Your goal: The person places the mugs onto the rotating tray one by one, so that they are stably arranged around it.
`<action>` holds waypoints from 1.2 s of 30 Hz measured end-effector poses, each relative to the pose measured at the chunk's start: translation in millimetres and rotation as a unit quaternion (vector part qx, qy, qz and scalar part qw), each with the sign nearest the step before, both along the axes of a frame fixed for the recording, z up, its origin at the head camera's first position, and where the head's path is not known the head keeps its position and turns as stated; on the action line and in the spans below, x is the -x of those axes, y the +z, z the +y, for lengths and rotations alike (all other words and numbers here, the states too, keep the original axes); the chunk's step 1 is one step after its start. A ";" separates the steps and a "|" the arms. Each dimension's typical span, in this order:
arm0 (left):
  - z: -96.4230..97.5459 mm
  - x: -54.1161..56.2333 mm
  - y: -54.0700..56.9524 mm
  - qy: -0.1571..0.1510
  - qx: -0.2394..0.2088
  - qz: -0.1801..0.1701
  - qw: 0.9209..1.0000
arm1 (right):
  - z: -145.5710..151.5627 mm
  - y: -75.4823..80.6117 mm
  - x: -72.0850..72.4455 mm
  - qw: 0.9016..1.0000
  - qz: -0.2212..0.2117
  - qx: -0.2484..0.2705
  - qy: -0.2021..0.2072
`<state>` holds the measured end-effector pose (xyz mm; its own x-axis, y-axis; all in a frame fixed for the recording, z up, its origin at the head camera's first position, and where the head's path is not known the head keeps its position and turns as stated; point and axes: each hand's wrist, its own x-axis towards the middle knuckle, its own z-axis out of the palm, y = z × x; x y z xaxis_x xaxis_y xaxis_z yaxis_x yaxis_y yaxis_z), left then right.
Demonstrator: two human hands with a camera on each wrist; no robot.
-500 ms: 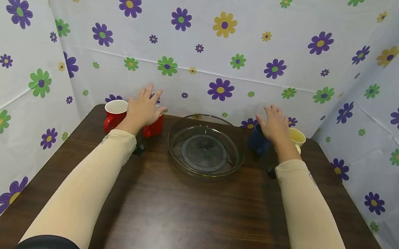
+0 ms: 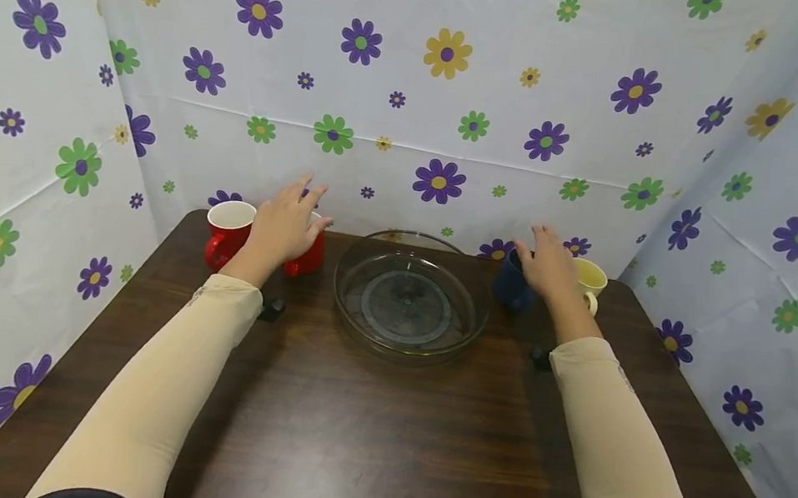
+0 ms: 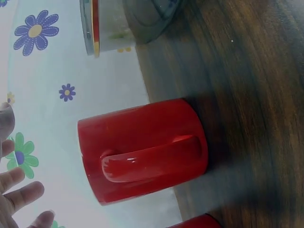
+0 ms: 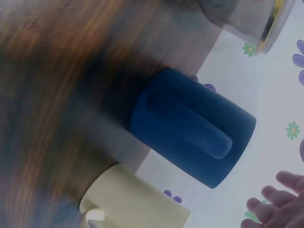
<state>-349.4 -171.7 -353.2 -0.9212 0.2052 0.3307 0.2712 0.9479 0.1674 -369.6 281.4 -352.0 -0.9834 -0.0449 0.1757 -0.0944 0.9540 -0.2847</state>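
My left hand (image 2: 281, 225) hovers over the inner red mug (image 2: 309, 258), fingers spread and partly hiding it. In the left wrist view that red mug (image 3: 142, 152) stands with its handle facing the camera, and the fingertips lie beyond its rim. The outer red mug (image 2: 220, 241), white inside, stands to the left of the hand. My right hand (image 2: 550, 262) hangs above and beside the blue mug (image 2: 512, 281), fingers extended and holding nothing. In the right wrist view the blue mug (image 4: 190, 128) is upright. A cream-yellow mug (image 2: 590, 278) stands to its right.
Between the two mug pairs sits a round clear glass dish (image 2: 401, 346). All stand along the back of the dark wooden table (image 2: 389, 441). A white flower-print cloth (image 2: 400, 13) hangs behind the table and on both sides.
The right hand has dipped slightly, and the left hand's fingers have tilted a little to the right. The mugs and the glass dish have stayed in place; the head view has shifted slightly.
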 end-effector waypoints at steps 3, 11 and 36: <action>-1.0 -5.4 -0.7 0.000 -0.012 0.018 1.000 | 2.2 -3.6 -6.0 1.000 0.014 0.004 -0.020; -6.8 -17.3 -1.0 0.015 -0.036 0.047 0.998 | 5.9 -13.0 -24.2 0.993 0.072 -0.032 -0.088; 14.5 -43.2 -34.3 -0.128 -0.063 -0.197 0.970 | 14.3 -36.3 -41.8 0.992 -0.082 0.080 -0.054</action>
